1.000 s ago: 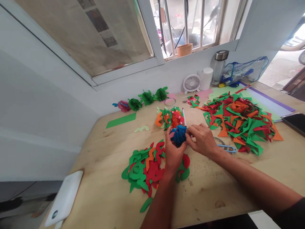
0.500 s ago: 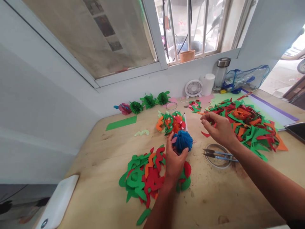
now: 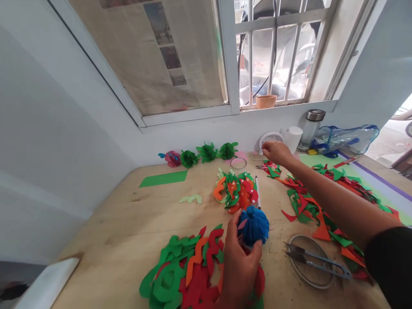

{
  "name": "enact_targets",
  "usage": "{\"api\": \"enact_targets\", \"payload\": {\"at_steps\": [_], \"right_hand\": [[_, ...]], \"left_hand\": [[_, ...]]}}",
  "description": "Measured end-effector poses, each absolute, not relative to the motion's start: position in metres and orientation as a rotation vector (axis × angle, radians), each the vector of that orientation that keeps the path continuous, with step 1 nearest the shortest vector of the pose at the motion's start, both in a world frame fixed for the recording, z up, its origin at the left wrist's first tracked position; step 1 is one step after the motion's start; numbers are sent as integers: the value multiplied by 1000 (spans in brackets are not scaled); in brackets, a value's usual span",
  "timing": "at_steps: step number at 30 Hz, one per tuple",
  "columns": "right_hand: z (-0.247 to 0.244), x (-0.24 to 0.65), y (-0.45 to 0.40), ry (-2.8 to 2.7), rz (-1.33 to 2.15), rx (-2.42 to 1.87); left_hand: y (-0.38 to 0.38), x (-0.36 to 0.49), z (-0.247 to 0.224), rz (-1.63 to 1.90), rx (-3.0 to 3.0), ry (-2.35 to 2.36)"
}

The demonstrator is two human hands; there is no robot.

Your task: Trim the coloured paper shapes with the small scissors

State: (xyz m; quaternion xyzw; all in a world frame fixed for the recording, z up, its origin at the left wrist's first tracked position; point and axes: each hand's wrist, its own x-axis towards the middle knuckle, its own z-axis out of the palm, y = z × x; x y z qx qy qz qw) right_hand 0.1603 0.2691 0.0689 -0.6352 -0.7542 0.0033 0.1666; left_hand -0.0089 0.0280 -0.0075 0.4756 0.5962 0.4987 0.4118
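Note:
My left hand (image 3: 240,262) holds a blue crepe-paper flower (image 3: 255,226) between thumb and fingers, with a small pink piece showing at its left side. Farther off, my right hand (image 3: 277,152) is raised in front of a small white fan (image 3: 268,136). Its fingers are pinched together, and what they hold, if anything, is too small to make out. Below the left hand lies a heap of green, red and orange cut paper pieces (image 3: 199,283). Just beyond the flower is a smaller pile of cut pieces with little white squares (image 3: 233,191), beside a white pen (image 3: 258,193).
Thread snips (image 3: 317,262) lie across a metal ring (image 3: 298,277) at right. Coloured scraps (image 3: 322,206) spread under my right forearm. Green paper flowers (image 3: 207,152) line the wall, with a green strip (image 3: 163,178) nearby. A glass bottle (image 3: 311,129) stands at the back.
My right hand has moved up and away from the flower, out toward the fan. My left hand still holds the blue flower. The view has shifted, so the table appears lower.

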Motion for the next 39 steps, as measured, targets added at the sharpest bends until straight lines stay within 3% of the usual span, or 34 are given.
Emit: {"api": "enact_targets", "payload": {"at_steps": [13, 32, 39], "right_hand": [[3, 120, 345, -2106, 107, -1857], [-11, 114, 358, -2156, 16, -1947], [11, 111, 341, -2153, 0, -1958]], "left_hand": [[25, -10, -50, 1324, 1168, 1550], [28, -8, -48, 1321, 1118, 1543], [29, -8, -38, 1336, 1145, 1551]]}}
